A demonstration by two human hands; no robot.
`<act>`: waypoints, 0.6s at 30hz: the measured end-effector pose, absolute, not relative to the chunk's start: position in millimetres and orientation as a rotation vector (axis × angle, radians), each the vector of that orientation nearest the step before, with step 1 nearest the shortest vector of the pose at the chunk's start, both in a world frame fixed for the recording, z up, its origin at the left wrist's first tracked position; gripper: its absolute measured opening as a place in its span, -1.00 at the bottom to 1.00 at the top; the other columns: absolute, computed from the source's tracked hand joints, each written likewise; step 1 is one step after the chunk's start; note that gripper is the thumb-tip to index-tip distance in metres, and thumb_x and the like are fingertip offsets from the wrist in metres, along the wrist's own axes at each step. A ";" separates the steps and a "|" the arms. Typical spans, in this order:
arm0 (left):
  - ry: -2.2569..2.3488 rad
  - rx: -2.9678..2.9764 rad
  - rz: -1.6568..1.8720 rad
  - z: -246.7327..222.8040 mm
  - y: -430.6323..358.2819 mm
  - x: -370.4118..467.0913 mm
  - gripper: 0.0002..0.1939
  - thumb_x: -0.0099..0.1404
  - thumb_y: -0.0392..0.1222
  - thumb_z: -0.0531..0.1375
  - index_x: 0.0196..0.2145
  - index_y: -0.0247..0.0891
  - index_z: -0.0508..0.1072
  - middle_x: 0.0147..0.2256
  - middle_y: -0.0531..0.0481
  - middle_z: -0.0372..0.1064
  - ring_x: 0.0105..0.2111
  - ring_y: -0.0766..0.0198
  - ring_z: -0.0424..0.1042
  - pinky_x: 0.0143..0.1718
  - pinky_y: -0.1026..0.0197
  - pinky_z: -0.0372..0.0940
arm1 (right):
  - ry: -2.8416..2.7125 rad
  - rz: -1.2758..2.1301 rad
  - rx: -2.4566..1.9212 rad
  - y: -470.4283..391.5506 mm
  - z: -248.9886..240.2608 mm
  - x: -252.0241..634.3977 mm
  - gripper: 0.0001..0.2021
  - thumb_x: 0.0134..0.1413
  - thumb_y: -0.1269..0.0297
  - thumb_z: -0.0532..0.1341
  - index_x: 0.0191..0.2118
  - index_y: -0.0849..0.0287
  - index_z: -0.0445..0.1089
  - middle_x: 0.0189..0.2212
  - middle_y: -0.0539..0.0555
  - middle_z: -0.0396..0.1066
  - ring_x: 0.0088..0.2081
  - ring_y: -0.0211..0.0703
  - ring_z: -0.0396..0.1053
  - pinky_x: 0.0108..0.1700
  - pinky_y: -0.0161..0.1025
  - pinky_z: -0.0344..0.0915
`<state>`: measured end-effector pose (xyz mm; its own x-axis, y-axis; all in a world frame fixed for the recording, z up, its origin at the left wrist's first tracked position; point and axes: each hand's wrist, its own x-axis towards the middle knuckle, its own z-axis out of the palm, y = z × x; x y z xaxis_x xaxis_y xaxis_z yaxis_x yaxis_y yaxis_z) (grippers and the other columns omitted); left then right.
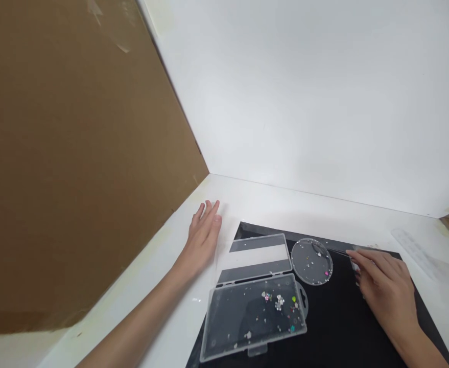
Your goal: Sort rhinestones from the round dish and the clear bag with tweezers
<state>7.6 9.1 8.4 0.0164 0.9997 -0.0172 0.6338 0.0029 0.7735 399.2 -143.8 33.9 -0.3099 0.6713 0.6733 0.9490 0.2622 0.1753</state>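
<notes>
Tweezers (343, 252), pinched in the right hand (385, 286), point at the round dish (311, 261); their tips blur. Left hand (203, 236) lies flat and open, well left of the dish.

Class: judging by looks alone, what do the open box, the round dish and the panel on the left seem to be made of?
Open box: clear glossy plastic, probably; mat shows through. Round dish: same look. Left panel: likely cardboard, matte brown.

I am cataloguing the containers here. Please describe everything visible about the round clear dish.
The round clear dish looks like thin transparent plastic, shallow, lying flat on the black mat. It holds scattered tiny beads, mostly white, one pink. It sits right of the open rectangular box. A thin tool held by the right hand reaches its far rim.
</notes>
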 end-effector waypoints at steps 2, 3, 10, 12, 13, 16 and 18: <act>1.682 1.685 0.769 9.4 9.0 8.1 0.09 0.45 0.61 -0.30 0.60 -0.19 0.13 0.63 -0.04 -0.18 0.66 0.04 -0.31 0.65 -0.27 -0.29 | -2.062 -0.789 -1.462 -143.4 33.7 398.4 -0.65 0.39 0.64 0.16 0.13 0.15 0.46 -0.15 0.05 0.58 -0.14 -0.15 0.48 -0.09 -0.16 0.28; 1.682 1.682 0.766 9.7 9.0 8.3 0.10 0.45 0.61 -0.30 0.60 -0.19 0.12 0.63 -0.03 -0.18 0.66 0.05 -0.32 0.65 -0.26 -0.30 | -2.057 -0.791 -1.459 -143.3 33.4 398.2 -0.65 0.39 0.64 0.17 0.14 0.14 0.46 -0.15 0.05 0.58 -0.14 -0.15 0.48 -0.09 -0.16 0.28; 1.679 1.669 0.764 11.0 8.3 8.8 0.09 0.45 0.60 -0.28 0.60 -0.20 0.11 0.63 -0.02 -0.17 0.65 0.09 -0.31 0.66 -0.22 -0.30 | -2.051 -0.787 -1.451 -143.2 30.7 399.9 -0.64 0.38 0.63 0.19 0.15 0.13 0.46 -0.14 0.06 0.58 -0.12 -0.14 0.49 -0.06 -0.15 0.31; 1.674 1.664 0.764 11.6 7.8 8.5 0.07 0.45 0.59 -0.27 0.60 -0.19 0.12 0.63 -0.02 -0.17 0.65 0.08 -0.31 0.66 -0.23 -0.30 | -2.064 -0.779 -1.450 -142.4 30.7 400.9 -0.65 0.38 0.62 0.18 0.14 0.12 0.46 -0.14 0.05 0.58 -0.12 -0.14 0.50 -0.07 -0.16 0.31; 1.673 1.662 0.767 11.7 7.6 8.4 0.07 0.46 0.59 -0.26 0.60 -0.19 0.12 0.63 -0.02 -0.17 0.65 0.08 -0.30 0.66 -0.24 -0.29 | -2.068 -0.775 -1.450 -142.0 30.7 401.3 -0.65 0.39 0.61 0.18 0.14 0.11 0.46 -0.14 0.04 0.58 -0.12 -0.15 0.50 -0.07 -0.16 0.31; 1.668 1.663 0.786 10.8 7.1 8.1 0.03 0.48 0.57 -0.25 0.59 -0.17 0.14 0.63 -0.03 -0.14 0.65 0.06 -0.27 0.66 -0.26 -0.27 | -2.060 -0.764 -1.450 -141.7 30.8 402.0 -0.63 0.40 0.60 0.19 0.17 0.09 0.46 -0.13 0.03 0.58 -0.12 -0.15 0.51 -0.07 -0.16 0.31; 1.664 1.668 0.806 9.5 7.2 8.0 0.01 0.50 0.56 -0.23 0.58 -0.16 0.16 0.62 -0.04 -0.11 0.65 0.05 -0.26 0.65 -0.27 -0.26 | -2.048 -0.753 -1.444 -142.0 30.1 401.3 -0.61 0.39 0.61 0.20 0.19 0.08 0.45 -0.11 0.04 0.59 -0.11 -0.16 0.51 -0.07 -0.17 0.32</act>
<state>8.0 7.2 9.5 0.0105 0.9998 -0.0160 0.6076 0.0064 0.7942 401.3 -142.0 30.1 -0.2971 0.6615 0.6886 0.9500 0.2771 0.1437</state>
